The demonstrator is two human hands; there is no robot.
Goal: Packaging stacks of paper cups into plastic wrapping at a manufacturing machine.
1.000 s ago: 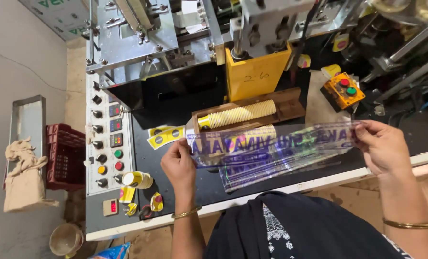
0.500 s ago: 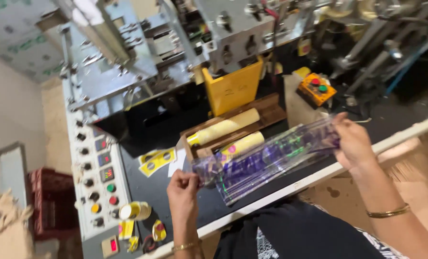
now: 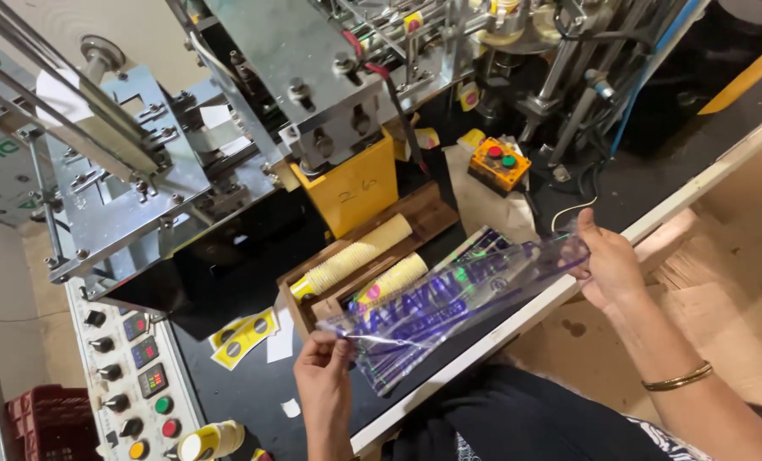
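Observation:
I hold a long clear plastic sleeve bag (image 3: 449, 299) with purple and green print stretched between both hands. My left hand (image 3: 323, 376) pinches its near end at the lower middle. My right hand (image 3: 607, 265) grips the far end at the right, above the table edge. More flat sleeves of the same kind lie under it on the black table. Just behind the bag, a wooden tray (image 3: 432, 213) holds two stacks of yellow paper cups (image 3: 351, 256) lying on their sides.
A steel machine (image 3: 227, 111) with a yellow block (image 3: 355, 192) rises behind the tray. A control panel with knobs and coloured buttons (image 3: 138, 384) sits at the left. An orange button box (image 3: 500, 164) stands at the right. The white table edge (image 3: 654, 222) runs diagonally.
The view has tilted and moved closer. Both hands still hold the sleeve bag stretched; my right hand has risen further to the right and my left hand has dropped lower.

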